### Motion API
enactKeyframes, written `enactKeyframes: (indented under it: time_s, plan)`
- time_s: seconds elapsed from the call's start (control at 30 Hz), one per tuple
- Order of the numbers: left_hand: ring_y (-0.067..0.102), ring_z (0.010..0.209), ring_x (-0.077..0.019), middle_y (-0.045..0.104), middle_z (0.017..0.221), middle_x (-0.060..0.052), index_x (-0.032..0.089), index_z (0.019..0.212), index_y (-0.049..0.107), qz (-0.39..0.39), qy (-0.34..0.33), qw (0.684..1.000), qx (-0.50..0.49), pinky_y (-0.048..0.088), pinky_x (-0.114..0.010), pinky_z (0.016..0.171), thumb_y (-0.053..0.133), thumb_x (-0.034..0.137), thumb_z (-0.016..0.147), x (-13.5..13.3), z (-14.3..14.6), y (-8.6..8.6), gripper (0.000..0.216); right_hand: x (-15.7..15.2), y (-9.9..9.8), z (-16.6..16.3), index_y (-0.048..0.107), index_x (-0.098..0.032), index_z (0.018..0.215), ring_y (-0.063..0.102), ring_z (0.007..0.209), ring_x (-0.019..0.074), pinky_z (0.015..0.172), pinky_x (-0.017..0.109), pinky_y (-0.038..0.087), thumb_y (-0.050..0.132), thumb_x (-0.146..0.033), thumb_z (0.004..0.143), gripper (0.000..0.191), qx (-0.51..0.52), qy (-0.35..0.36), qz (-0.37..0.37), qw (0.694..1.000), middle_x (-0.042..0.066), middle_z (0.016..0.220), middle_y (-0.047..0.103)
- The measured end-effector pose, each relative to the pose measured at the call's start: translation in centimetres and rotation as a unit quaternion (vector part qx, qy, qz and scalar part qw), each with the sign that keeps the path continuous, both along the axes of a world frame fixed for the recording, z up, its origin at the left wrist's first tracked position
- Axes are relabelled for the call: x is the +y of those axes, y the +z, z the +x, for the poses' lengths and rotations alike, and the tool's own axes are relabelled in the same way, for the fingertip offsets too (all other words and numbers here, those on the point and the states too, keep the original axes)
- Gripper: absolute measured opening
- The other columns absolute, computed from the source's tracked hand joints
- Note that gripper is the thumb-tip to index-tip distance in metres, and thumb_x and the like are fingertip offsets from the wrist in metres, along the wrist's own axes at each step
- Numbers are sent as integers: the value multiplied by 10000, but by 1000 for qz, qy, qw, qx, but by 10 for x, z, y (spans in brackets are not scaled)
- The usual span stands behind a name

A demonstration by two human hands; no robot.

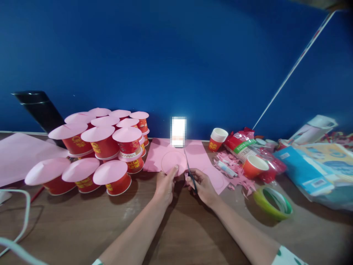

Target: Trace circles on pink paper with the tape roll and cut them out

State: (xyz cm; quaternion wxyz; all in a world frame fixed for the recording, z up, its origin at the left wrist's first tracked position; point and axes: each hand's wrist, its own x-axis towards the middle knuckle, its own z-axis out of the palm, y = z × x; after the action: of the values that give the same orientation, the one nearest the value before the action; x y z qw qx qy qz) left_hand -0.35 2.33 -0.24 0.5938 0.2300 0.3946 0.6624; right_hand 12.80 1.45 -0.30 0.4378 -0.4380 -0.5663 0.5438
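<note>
My left hand is closed on a piece of pink paper with a circle drawn on it, the thumb pressing on top near its lower edge. In my right hand is a pair of scissors with dark handles. Its blades point away from me and lie along the right edge of the held paper. A small pink scrap hangs beside the scissors. Behind and under the hands lie more pink sheets, one at the right with a circle outline.
Red paper cups with pink cone tops stand stacked at left. A bright pixelated phone-like rectangle leans at the back. At right are stacked cups, pink scraps, a tape roll and a blue packet.
</note>
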Motion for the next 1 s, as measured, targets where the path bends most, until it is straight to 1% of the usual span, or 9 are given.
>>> enactKeyframes:
  time_s: [0.17, 0.27, 0.33, 0.5, 0.63, 1.0]
  plan:
    - [580, 487, -106, 636, 559, -14, 93, 727, 636, -8, 1, 1000, -12, 468, -214, 524, 768, 305, 573, -1, 0, 3, 294, 1, -2, 0, 542, -181, 1009, 468, 480, 73, 358, 152, 333, 646, -418, 736, 377, 4, 3, 2, 1000, -46, 617, 496]
    - [549, 445, -93, 613, 524, -5, 90, 688, 632, -14, 6, 1000, -2, 438, -199, 470, 779, 320, 547, -1, 0, 4, 307, 1, -2, 0, 540, -179, 1012, 459, 472, 70, 355, 151, 334, 647, -417, 737, 379, 6, 3, 3, 1000, -48, 612, 493]
    - [541, 438, -92, 604, 514, -2, 91, 674, 629, -17, 9, 1000, 4, 429, -198, 458, 780, 326, 544, -1, 0, 4, 308, 1, -1, -1, 542, -178, 1007, 456, 468, 69, 353, 150, 330, 650, -417, 735, 378, 7, 2, 1, 1000, -48, 608, 491]
    - [541, 443, -93, 601, 514, 6, 96, 697, 636, -18, 7, 1000, -17, 429, -201, 464, 781, 313, 542, -1, 0, 6, 304, 0, -3, 0, 548, -180, 1017, 461, 475, 69, 357, 147, 326, 645, -414, 743, 374, 9, 3, -3, 1000, -46, 608, 489]
    - [542, 444, -91, 612, 522, -1, 92, 667, 630, -25, 17, 999, -11, 427, -198, 456, 791, 304, 522, -1, 0, 7, 303, 1, -3, 0, 551, -179, 1021, 460, 476, 70, 351, 145, 319, 646, -417, 742, 379, 7, 1, -3, 1000, -45, 609, 487]
    - [520, 422, -82, 591, 494, 14, 95, 666, 631, -28, 22, 999, -13, 414, -188, 446, 788, 301, 525, -2, 0, 10, 295, 1, -4, 1, 549, -177, 1014, 449, 463, 74, 349, 158, 337, 645, -434, 734, 393, 4, 4, -1, 1000, -47, 596, 489]
